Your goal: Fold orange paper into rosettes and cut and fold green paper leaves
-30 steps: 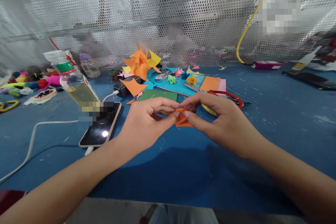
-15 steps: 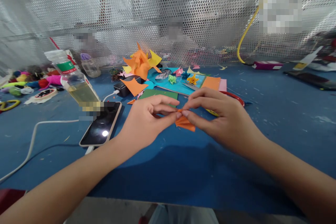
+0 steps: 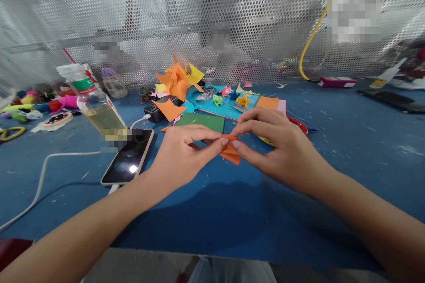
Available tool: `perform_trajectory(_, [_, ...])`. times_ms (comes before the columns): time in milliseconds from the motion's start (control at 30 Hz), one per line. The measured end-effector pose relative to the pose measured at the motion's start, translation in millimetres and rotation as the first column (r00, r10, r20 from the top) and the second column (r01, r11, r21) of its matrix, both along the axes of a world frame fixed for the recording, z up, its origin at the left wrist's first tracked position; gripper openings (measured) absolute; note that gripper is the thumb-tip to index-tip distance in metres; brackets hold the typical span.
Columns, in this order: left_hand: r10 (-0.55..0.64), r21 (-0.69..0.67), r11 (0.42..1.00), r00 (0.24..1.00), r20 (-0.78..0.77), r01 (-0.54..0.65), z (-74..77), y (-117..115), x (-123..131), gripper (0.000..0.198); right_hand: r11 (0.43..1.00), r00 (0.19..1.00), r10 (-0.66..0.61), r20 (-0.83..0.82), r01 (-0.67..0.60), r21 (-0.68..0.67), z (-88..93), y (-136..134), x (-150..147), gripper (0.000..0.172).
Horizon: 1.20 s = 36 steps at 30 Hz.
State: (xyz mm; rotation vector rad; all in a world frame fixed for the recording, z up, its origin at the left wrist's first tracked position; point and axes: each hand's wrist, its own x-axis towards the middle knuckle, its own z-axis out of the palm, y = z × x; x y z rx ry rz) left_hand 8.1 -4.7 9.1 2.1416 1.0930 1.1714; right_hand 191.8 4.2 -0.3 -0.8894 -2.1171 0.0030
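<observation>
A small piece of folded orange paper (image 3: pixel 231 154) is held above the blue table, between my two hands. My left hand (image 3: pixel 186 152) pinches its left edge between thumb and fingers. On the other side, my right hand (image 3: pixel 277 143) grips the top right of the paper with thumb and fingertips. Part of the paper is hidden behind the fingertips. Just beyond the hands lie a green paper sheet (image 3: pixel 202 123) and scissors with red handles (image 3: pixel 299 124), partly covered by my right hand.
Left of my hands are a phone (image 3: pixel 129 159) on a white cable and a bottle (image 3: pixel 96 101) of yellowish liquid. Orange paper scraps (image 3: pixel 177 77), a green paper star (image 3: pixel 217 100) and a yellow one (image 3: pixel 243 100) sit behind. A perforated metal screen (image 3: pixel 259 17) borders the table's back.
The orange paper has turned and shifted slightly left, showing more of its upper part. My left fingers have closed in on it; both hands stay in nearly the same place.
</observation>
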Motion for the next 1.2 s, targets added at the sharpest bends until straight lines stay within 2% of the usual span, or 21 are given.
perform_trajectory(200, [-0.013, -0.017, 1.0, 1.0, -0.001, 0.013, 1.0, 2, 0, 0.009, 0.998, 0.997, 0.054, -0.048, -0.056, -0.042, -0.1, 0, 2, 0.008])
perform_trajectory(433, [-0.044, -0.089, 0.995, 0.997, -0.058, 0.038, 4.1, 2, -3, 0.01, 0.996, 0.995, 0.081, -0.059, -0.082, -0.022, -3.2, 1, 0, 0.008])
perform_trajectory(500, [-0.056, -0.066, 0.997, 0.995, -0.081, 0.051, 3.0, 2, -4, 0.013, 0.999, 0.998, 0.052, -0.04, -0.052, 0.014, -5.1, 1, -1, 0.006])
perform_trajectory(667, [0.001, 0.042, 0.999, 0.999, -0.052, 0.001, -0.6, 2, -6, 0.015, 0.987, 0.999, -0.037, 0.017, 0.033, 0.155, -5.4, -1, -1, 0.004])
perform_trajectory(833, [-0.003, 0.066, 0.998, 0.999, -0.046, 0.006, -1.0, 2, -5, 0.01, 0.972, 0.998, -0.053, 0.034, 0.044, 0.232, -5.6, -2, -1, 0.006])
perform_trajectory(1033, [0.002, 0.06, 0.998, 0.993, -0.12, 0.005, -2.0, 3, -4, 0.007, 0.995, 0.996, 0.012, 0.092, -0.021, 0.098, -7.4, -3, -1, 0.008])
perform_trajectory(1200, [0.01, 0.025, 1.0, 0.99, -0.14, -0.006, -8.5, 7, -2, 0.007, 0.993, 0.994, -0.032, 0.104, 0.019, 0.119, -7.8, -2, -2, 0.004])
